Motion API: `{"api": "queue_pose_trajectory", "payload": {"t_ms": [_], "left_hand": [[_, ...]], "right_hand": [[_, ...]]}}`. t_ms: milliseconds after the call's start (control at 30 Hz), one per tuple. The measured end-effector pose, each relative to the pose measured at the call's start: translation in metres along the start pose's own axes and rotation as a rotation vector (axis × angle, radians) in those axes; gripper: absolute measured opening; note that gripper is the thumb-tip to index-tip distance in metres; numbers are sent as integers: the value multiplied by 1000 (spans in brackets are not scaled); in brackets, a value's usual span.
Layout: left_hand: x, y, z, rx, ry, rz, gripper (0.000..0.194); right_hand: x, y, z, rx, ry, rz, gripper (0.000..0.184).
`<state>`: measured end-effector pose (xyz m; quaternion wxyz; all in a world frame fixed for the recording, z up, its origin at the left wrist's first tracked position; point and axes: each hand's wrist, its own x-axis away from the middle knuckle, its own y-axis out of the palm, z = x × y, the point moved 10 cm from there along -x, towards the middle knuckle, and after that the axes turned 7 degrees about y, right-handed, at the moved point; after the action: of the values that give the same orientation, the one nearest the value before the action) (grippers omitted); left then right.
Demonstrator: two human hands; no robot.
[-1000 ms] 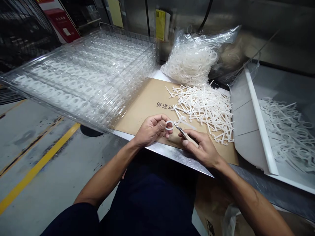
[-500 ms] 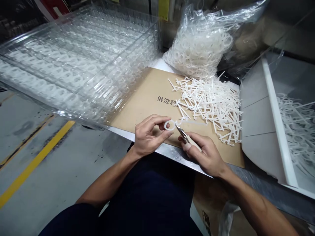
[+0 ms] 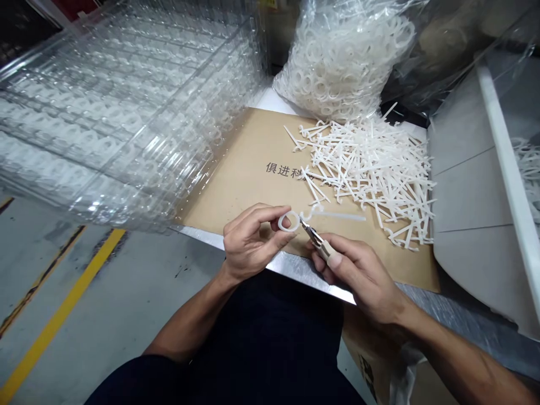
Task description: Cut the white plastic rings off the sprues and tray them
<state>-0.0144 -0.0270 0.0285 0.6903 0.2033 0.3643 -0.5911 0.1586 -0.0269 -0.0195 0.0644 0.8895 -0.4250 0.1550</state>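
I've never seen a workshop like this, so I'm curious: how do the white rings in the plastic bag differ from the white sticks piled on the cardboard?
The bagged rings are closed round loops, while the loose sticks are thin, straight pieces, some with short branches. The bagged rings are packed inside clear plastic; the loose sticks lie in an open heap. Both are white.

White plastic ring (image 3: 289,221), tan cardboard sheet (image 3: 236,197) with black characters (image 3: 283,170), yellow stripe (image 3: 59,315) on grey floor (image 3: 126,281)
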Motion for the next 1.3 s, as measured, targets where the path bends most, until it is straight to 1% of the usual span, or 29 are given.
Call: {"api": "queue_pose_trajectory", "payload": {"t_ms": [200,333,600,733,967,1067,1167,1300], "left_hand": [[2,0,-6,21,-53,-14,49],[1,0,-5,24,-47,-16,49],[1,0,-2,7,-23,-17,50],[2,-1,-4,-15,-26,-22,49],[1,1,-2,14,-20,-23,51],[1,1,-5,13,-50,-21,46],[4,0,-12,59,-107,-2,41],[9,-5,-21,104,-169,63,41]], "right_hand": [[-1,0,-4,7,-21,8,35],[-2,1,-6,35,-30,-1,31],[-1,-1,-7,80,-42,23,30],[-1,0,-8,101,-54,32,33],[-3,2,-4,200,-86,35,35],[-5,0,0,188,-62,48,37],[-9,-4,4,159,-17,61,39],[-13,-7,10,18,77,54,42]]}}
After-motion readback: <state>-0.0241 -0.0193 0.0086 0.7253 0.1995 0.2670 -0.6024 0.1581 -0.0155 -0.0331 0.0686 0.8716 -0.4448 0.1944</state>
